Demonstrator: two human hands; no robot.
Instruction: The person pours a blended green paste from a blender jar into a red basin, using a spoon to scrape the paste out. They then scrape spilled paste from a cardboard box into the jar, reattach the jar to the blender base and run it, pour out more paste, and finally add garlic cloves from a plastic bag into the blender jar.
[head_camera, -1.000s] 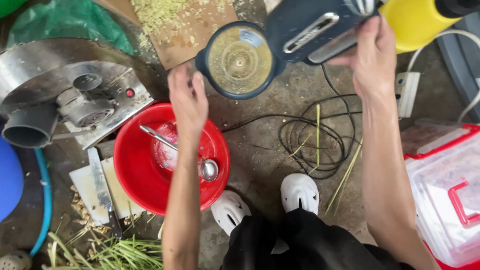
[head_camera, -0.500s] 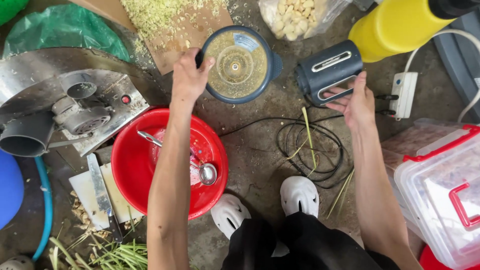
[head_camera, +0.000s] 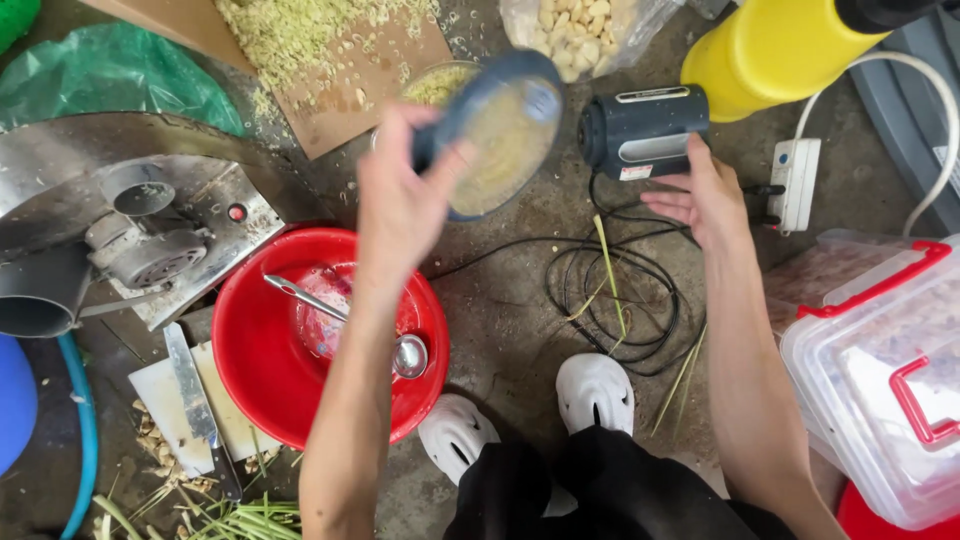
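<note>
A metal grinder (head_camera: 130, 230) sits at far left, beside a red basin (head_camera: 290, 400) holding a ladle (head_camera: 345, 320). Above it, the left hand (head_camera: 405, 205) is clamped on a tilted blender jar (head_camera: 495, 135) of pale mash. The right hand (head_camera: 700, 195), fingers spread, touches the dark blender base (head_camera: 645, 130) on the floor

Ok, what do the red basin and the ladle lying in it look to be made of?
The red basin looks like glossy moulded plastic: even red colour, soft sheen on the wall. The ladle lying in it seems polished metal, probably steel, going by its silvery, mirror-like bowl and thin handle.
</note>
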